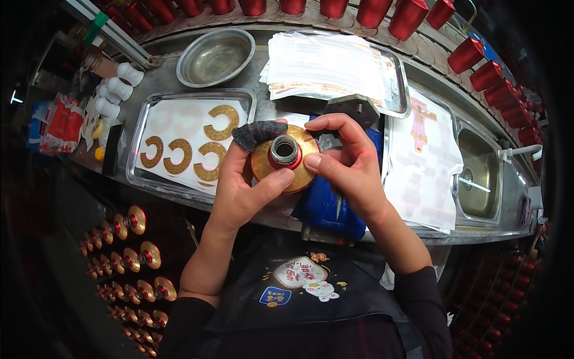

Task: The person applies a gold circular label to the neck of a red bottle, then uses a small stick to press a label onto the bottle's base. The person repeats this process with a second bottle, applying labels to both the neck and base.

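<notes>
The left hand, index finger in a dark cover, and the right hand pinch opposite sides of the gold disc over the blue pad, threaded neck facing the wearer. Light, even thumb pressure should best keep its surface smooth.

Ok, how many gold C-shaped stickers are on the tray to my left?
4 on the metal tray: a gold C-shaped sticker at upper right, one far left, one middle, one lower right. The left hand may hide more.
</notes>
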{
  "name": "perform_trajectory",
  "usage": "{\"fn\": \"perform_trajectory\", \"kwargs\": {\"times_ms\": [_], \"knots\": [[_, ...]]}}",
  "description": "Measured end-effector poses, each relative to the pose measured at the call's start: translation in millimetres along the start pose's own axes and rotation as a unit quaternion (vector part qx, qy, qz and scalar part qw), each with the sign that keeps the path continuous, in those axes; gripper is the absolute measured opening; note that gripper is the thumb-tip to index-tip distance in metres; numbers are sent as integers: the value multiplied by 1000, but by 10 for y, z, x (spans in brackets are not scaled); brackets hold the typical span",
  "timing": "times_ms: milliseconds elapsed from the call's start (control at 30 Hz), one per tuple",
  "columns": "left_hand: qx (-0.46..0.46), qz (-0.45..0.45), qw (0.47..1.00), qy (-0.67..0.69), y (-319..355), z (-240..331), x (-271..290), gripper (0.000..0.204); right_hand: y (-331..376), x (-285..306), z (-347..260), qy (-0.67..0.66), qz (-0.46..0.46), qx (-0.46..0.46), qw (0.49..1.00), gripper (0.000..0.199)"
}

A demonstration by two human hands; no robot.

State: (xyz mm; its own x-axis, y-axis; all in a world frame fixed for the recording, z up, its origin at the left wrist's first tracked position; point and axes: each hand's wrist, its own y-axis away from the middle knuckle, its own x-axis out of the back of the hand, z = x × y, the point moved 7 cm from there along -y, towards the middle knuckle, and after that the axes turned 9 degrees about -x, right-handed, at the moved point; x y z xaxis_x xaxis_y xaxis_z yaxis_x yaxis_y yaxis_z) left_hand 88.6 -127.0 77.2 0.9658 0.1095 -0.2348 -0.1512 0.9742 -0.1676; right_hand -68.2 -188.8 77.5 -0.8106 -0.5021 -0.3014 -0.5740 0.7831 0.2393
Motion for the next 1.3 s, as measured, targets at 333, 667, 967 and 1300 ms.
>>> {"fn": "perform_trajectory", "kwargs": {"times_ms": [333, 667, 967, 1300], "knots": [[-6, -4, 1000, 18, -18, -4, 5, 57, -115, -31, 32, -31, -16, -28, 999, 35], [-13, 17, 1000, -7, 12, 23, -79, 57, 52, 68, 22, 127, 11, 3, 992, 47], [-19, 24, 1000, -5, 21, -1, -70, 58, 10, 85, 97, 64, -8, -26, 998, 45], [-16, 23, 1000, -3, 15, 16, -84, 58, -36, 39, 121, 22, -8, -23, 999, 42]]}}
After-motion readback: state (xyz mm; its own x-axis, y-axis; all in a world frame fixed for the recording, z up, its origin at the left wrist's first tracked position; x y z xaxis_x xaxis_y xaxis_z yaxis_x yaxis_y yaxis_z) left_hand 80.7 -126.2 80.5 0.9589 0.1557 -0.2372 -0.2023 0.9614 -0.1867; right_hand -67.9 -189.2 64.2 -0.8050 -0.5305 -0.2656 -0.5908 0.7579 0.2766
